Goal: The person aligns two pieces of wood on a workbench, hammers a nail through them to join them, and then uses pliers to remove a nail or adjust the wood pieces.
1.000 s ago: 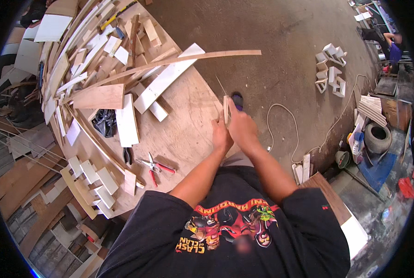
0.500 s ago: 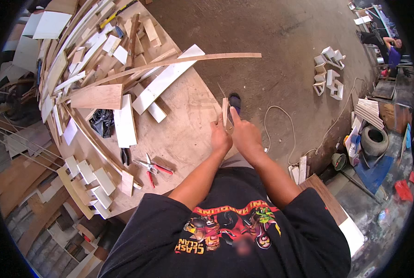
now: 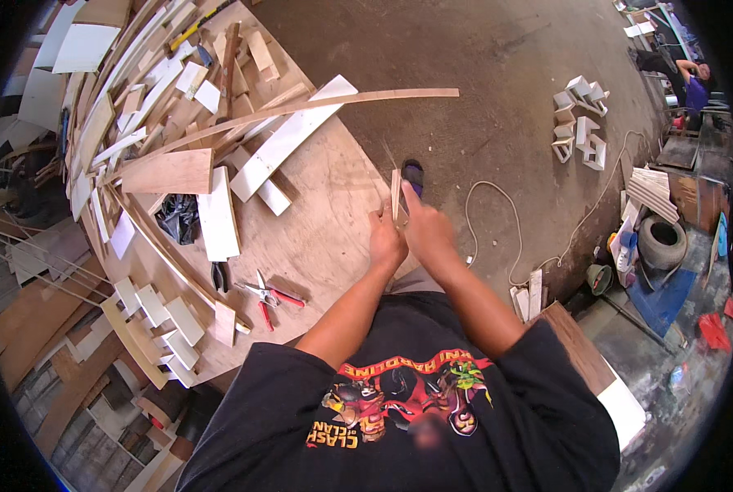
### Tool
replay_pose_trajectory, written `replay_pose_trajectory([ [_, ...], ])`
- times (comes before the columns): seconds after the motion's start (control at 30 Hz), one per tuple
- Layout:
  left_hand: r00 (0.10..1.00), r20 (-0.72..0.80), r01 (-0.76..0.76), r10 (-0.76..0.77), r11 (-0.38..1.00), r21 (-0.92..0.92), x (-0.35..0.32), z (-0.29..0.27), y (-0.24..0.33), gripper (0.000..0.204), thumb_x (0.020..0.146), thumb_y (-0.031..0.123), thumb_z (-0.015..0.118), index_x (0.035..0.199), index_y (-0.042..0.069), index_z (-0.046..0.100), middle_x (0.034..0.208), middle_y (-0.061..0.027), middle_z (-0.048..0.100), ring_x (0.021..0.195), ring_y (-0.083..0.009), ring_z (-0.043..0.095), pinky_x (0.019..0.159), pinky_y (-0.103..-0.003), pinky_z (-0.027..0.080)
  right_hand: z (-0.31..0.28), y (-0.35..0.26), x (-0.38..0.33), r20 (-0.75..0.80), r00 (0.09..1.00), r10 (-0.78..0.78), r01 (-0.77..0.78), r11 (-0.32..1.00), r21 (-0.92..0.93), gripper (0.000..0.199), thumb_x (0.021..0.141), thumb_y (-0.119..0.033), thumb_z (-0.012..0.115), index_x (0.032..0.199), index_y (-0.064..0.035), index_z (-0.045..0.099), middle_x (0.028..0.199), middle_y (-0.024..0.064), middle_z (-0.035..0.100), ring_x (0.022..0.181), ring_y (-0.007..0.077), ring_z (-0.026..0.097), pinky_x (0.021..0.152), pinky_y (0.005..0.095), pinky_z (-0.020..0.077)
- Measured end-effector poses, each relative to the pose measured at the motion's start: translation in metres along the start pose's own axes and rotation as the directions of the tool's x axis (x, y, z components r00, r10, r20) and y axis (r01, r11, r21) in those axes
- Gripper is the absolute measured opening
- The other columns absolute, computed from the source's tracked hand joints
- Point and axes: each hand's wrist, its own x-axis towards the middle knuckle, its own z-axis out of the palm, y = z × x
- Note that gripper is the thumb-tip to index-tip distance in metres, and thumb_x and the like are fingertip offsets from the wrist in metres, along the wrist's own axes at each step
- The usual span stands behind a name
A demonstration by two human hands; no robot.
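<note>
Out in front of me, near the table's corner, my left hand is closed around a short, narrow wood strip that points away from me. My right hand is closed right beside it, its index finger stretched forward along the strip's right side. A thin, pointed sliver, perhaps a blade, shows beyond the strip's far end. Whatever the right fingers grip is mostly hidden, and its kind cannot be made out. On the table to the left lie red-handled pliers, spread apart, and black-handled pliers.
The plywood table carries piled wood offcuts, a long thin strip overhanging its edge, and a black plastic bag. On the floor at right are white box frames, a cable and a tire. A person sits far right.
My right hand has shifted slightly forward and to the left, closer along the strip. The left hand keeps its hold. The whole view has moved a little.
</note>
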Motion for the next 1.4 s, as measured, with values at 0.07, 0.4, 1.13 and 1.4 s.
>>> replay_pose_trajectory([
  [0.07,1.0,-0.002,0.01,-0.01,1.0,-0.03,0.004,0.001,-0.001,0.074,0.087,0.013,0.065,0.155,0.01,0.034,0.13,-0.0263,0.046,0.109,-0.0467,0.059,0.088,-0.051,0.052,0.003,0.005,-0.003,-0.015,1.0,-0.001,0.002,1.0,0.029,0.072,0.088,-0.011,0.054,0.156,-0.0209,0.034,0.09,0.0259,0.07,0.083,0.045,0.07,0.075,0.0573,0.0547],
  [0.4,0.999,-0.034,0.024,-0.025,0.999,-0.031,0.01,-0.005,-0.004,0.068,0.09,0.013,0.061,0.153,0.015,0.038,0.129,-0.0223,0.049,0.111,-0.0437,0.059,0.092,-0.049,0.052,0.014,-0.003,-0.006,-0.054,0.998,-0.028,0.029,0.999,0.015,0.072,0.088,-0.013,0.055,0.156,-0.0233,0.035,0.093,0.0237,0.071,0.082,0.0439,0.071,0.073,0.0556,0.0562],
  [1.13,0.993,-0.038,0.114,-0.11,0.986,0.122,0.036,-0.019,0.015,0.04,0.097,0.025,0.051,0.134,0.01,0.055,0.12,-0.0205,0.057,0.099,-0.0465,0.064,0.085,-0.054,0.053,0.034,-0.012,-0.007,-0.141,0.99,-0.027,0.04,0.995,0.091,0.059,0.098,-0.022,0.046,0.155,-0.0134,0.036,0.09,0.0241,0.071,0.079,0.0443,0.072,0.072,0.0574,0.0566],
  [1.4,0.994,-0.038,0.107,-0.104,0.989,0.097,0.038,-0.017,0.014,0.052,0.095,0.025,0.055,0.145,0.015,0.046,0.122,-0.0204,0.055,0.104,-0.0449,0.064,0.087,-0.053,0.053,0.016,-0.016,0.016,-0.092,0.996,-0.016,0.017,1.0,0.007,0.06,0.099,-0.022,0.045,0.157,-0.0154,0.032,0.092,0.0244,0.072,0.081,0.0427,0.072,0.072,0.0553,0.0576],
])
